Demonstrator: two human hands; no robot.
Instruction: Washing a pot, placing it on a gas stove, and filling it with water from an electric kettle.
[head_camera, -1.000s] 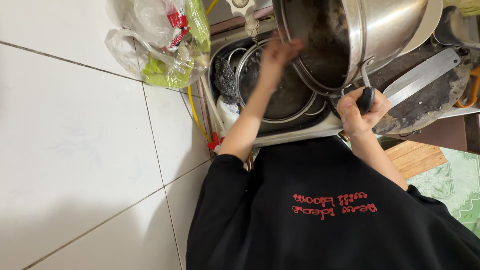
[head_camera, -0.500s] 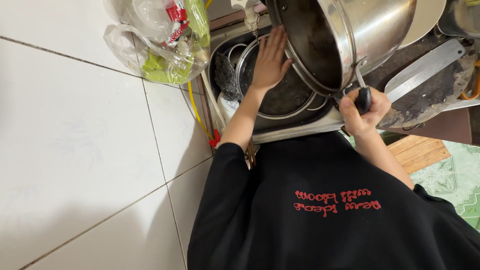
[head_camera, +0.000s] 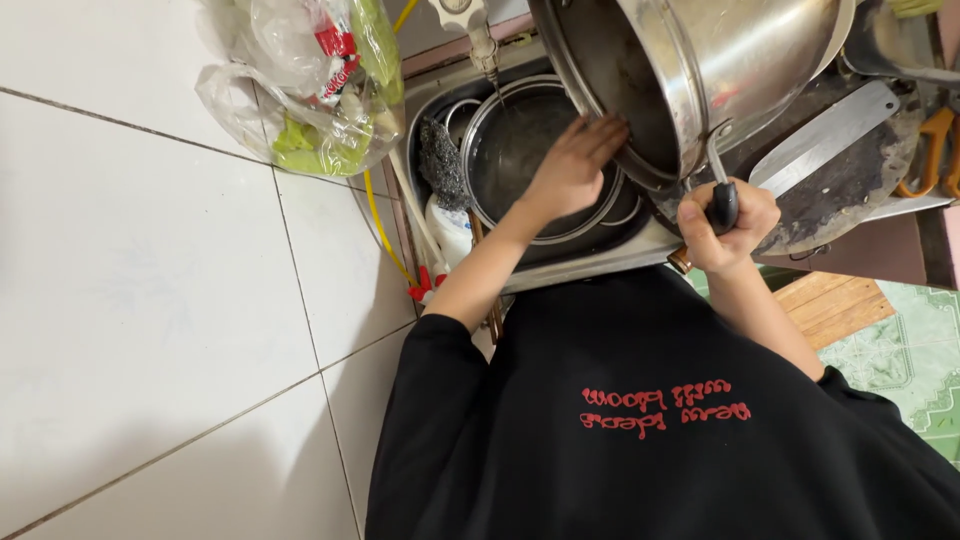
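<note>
Gripping the black handle (head_camera: 722, 205) of a large steel pot (head_camera: 700, 70) in the right hand (head_camera: 722, 222), fingers clenched round it, thumb side up. Tilted steeply on its side over the sink (head_camera: 560, 262), mouth turned toward the left, dark inside with smears on the wall. Resting against the pot's rim on the lower left edge, the left hand (head_camera: 570, 170), fingers released and stretched flat, tips just at the opening, grasping nothing. Directly under that hand, a round metal basin (head_camera: 510, 150) sitting in the sink, further metal rims nested around it. Thin stream of water falling from the tap (head_camera: 470, 25) above into the basin. Just left of the basin, a grey steel-wool scrubber (head_camera: 440, 165); below it a white bottle (head_camera: 452, 228) with a yellow hose (head_camera: 385, 235) running past. Up and left, against the white tiled wall (head_camera: 140, 280), a clear plastic bag (head_camera: 300, 90) stuffed with green and red packaging. To the right of the pot, on the dark table (head_camera: 850, 240), a wide cleaver (head_camera: 835, 130) lying flat over a worn round chopping board (head_camera: 850, 190). Black shirt (head_camera: 660, 430) with red lettering filling the lower frame.
</note>
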